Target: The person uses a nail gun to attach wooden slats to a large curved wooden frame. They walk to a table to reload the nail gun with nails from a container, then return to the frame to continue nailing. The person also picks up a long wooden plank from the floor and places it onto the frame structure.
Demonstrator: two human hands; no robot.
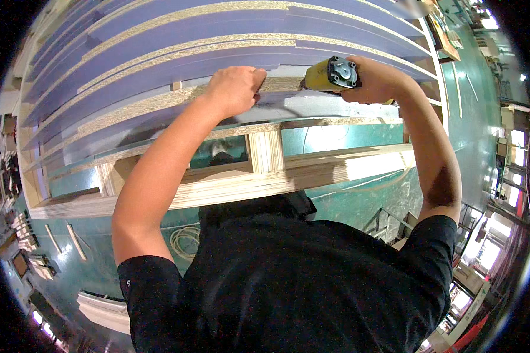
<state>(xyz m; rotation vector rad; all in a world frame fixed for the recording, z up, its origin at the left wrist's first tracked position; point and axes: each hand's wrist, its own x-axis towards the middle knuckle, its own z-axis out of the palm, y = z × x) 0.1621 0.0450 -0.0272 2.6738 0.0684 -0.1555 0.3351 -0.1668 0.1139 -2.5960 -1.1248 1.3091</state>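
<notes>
Head view: yellow tool (318, 77) within right fingers (354, 96); left hand (237, 89) over board (285, 83).

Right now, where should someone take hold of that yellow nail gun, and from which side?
Likely take the nail gun by its handle, from the right: the right hand wraps that side, while the yellow body juts left and the bolted end cap faces up. The hand hides the handle itself.
</notes>
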